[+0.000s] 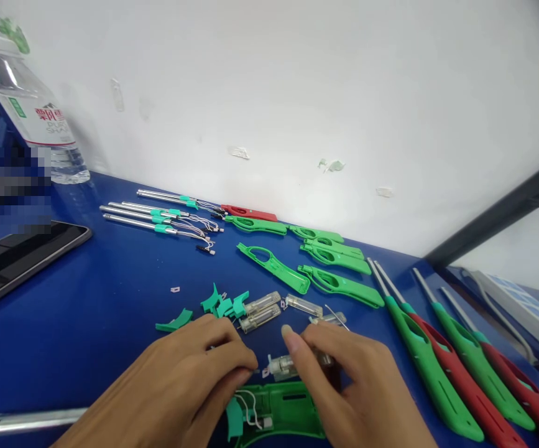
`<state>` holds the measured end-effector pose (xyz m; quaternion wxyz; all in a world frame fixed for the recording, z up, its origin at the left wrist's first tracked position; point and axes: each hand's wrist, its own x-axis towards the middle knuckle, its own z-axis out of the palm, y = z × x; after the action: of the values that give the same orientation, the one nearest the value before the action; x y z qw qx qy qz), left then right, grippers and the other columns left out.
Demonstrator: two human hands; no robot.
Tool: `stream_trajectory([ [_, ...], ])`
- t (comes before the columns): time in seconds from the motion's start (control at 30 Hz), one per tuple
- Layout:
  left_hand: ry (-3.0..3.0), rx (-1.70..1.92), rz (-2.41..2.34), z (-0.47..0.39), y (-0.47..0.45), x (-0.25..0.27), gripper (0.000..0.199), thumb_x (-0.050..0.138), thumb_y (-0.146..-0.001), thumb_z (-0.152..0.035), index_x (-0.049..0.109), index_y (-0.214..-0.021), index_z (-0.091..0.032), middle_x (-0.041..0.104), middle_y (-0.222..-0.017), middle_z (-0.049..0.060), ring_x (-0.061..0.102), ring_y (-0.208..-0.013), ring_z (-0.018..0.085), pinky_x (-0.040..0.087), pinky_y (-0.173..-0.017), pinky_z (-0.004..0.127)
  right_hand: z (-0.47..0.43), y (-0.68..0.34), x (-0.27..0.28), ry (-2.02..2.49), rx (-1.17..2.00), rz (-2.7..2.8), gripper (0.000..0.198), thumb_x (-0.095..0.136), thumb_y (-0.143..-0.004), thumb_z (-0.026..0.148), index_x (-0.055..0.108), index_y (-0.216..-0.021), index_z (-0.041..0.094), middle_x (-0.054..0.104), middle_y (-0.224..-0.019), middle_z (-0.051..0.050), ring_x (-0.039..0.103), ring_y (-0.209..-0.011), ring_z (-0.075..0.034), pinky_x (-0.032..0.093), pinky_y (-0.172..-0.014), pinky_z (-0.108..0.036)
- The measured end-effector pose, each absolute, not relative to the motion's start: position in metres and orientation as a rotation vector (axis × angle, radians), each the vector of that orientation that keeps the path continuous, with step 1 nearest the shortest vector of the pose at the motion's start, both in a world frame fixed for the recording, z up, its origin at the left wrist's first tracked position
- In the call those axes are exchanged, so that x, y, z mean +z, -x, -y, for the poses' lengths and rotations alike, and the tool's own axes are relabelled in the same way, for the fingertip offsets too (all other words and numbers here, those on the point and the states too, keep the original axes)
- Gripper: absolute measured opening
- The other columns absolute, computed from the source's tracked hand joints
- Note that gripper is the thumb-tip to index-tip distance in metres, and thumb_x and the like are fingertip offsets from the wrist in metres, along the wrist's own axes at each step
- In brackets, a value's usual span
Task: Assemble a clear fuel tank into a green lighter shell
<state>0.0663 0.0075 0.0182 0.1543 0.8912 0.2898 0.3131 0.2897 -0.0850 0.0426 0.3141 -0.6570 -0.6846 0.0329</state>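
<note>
My right hand (pixel 353 373) is closed around a clear lighter fuel tank (pixel 282 367), whose valve end points left. A small pinkish clip (pixel 265 373) sits at that valve. Close to it, my left hand (pixel 194 373) pinches with thumb and forefinger; anything between them is hidden. Below both hands lies an open green lighter shell half (pixel 292 407), holding a teal trigger (pixel 234 420) and white wires (pixel 250 401). A metal lighter tube (pixel 27 423) runs out left, passing under my left forearm.
Behind my hands lie loose teal triggers (pixel 222 306) and several clear tanks (pixel 262 317). Wired metal tubes (pixel 152 214) are farther back, beside green shell halves (pixel 339 286). Assembled lighters (pixel 437 367) line the right. A phone (pixel 27 261) and water bottle (pixel 36 118) stand left.
</note>
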Motion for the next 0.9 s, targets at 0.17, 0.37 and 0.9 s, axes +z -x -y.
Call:
stream_trajectory([
  [0.17, -2.554, 0.907, -0.817, -0.006, -0.077, 0.020, 0.029, 0.075, -0.120, -0.058, 0.090, -0.124, -0.033, 0.082, -0.103, 0.004, 0.082, -0.105, 0.025, 0.071, -0.096, 0.029, 0.085, -0.290, 0.044, 1.702, 0.093, 1.799, 0.060, 0.063, -0.130, 0.036, 0.035, -0.077, 0.027, 0.047, -0.068, 0.008, 0.045, -0.059, -0.014, 0.036, -0.057, -0.032],
  [0.37, -2.542, 0.910, -0.822, -0.006, -0.078, 0.021, 0.028, 0.076, -0.120, -0.057, 0.090, -0.121, -0.033, 0.081, -0.102, 0.004, 0.081, -0.103, 0.025, 0.071, -0.095, 0.029, 0.085, -0.286, 0.047, 1.719, 0.135, 1.808, 0.059, 0.061, -0.129, 0.036, 0.033, -0.078, 0.027, 0.044, -0.068, 0.008, 0.046, -0.061, -0.014, 0.036, -0.058, -0.032],
  [0.9, -2.470, 0.988, -0.689, 0.002, -0.058, -0.010, 0.024, 0.064, -0.118, -0.016, 0.075, -0.120, -0.038, 0.080, -0.109, -0.010, 0.079, -0.091, 0.013, 0.058, -0.081, 0.025, 0.085, -0.287, 0.046, 1.716, 0.110, 1.809, 0.061, 0.061, -0.131, 0.039, 0.032, -0.078, 0.028, 0.045, -0.068, 0.008, 0.046, -0.059, -0.014, 0.036, -0.058, -0.032],
])
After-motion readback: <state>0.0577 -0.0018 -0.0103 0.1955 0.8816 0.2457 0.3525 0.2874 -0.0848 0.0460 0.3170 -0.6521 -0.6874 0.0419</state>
